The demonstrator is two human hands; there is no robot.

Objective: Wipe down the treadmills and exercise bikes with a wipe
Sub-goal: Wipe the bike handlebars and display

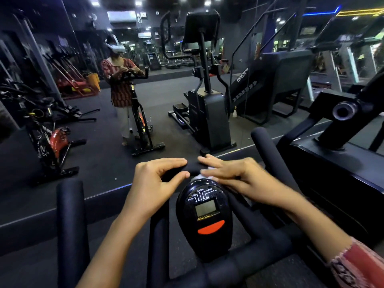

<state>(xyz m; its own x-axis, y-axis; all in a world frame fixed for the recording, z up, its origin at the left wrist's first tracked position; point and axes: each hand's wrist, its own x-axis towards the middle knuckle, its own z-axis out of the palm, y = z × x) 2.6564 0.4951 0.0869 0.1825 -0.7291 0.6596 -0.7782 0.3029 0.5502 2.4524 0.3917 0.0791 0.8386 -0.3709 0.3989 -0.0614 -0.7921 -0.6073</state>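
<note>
I stand over an exercise bike's black padded handlebar (71,221), with its oval black console (204,217) in the middle, showing a small grey screen and a red button. My left hand (154,183) curls over the front crossbar just left of the console, thumb and fingers apart. My right hand (234,175) lies flat on the same bar to the right, pressing a white wipe (204,173). Only small bits of the wipe show under the fingers.
A wall mirror ahead reflects me at the bike (139,113) and a black elliptical (205,96). A red and black spin bike (52,138) stands at the left. A dark machine frame (342,129) sits close on the right.
</note>
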